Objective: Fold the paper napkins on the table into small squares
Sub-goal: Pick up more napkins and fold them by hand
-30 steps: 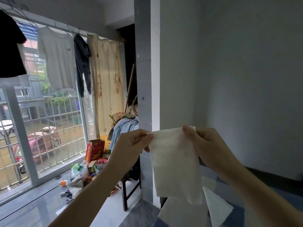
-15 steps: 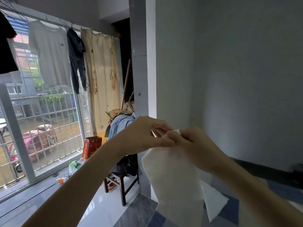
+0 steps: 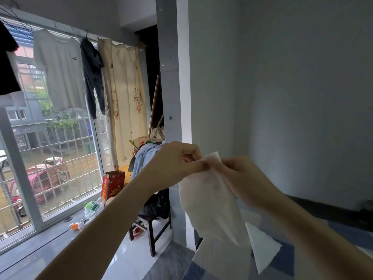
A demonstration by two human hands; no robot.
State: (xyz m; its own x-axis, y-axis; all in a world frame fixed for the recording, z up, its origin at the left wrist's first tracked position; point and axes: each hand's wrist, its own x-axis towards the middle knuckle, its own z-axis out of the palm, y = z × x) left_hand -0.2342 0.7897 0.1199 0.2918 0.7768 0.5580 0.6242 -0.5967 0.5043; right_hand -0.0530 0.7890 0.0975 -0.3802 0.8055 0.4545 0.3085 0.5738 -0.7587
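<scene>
From the head view I see both hands meeting at the top corners of one napkin (image 3: 212, 209): my left hand (image 3: 177, 164) and right hand (image 3: 240, 174) each pinch its upper edge, fingertips touching, so neither is nearer. It hangs long axis downward, in the air. I count one more napkin (image 3: 262, 247) lying on the table (image 3: 343, 235) below.

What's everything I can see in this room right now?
held napkin: 1, white, hanging in the air from both hands
other napkins: at least 1, white, on the table below
table: 1, blue-grey, bottom right
hung clothes: several, grey and dark, at the window
curtain: 1, cream
box: 1, red, by the window
stool: 1, dark
left hand: pinches napkin top
right hand: pinches napkin top
</scene>
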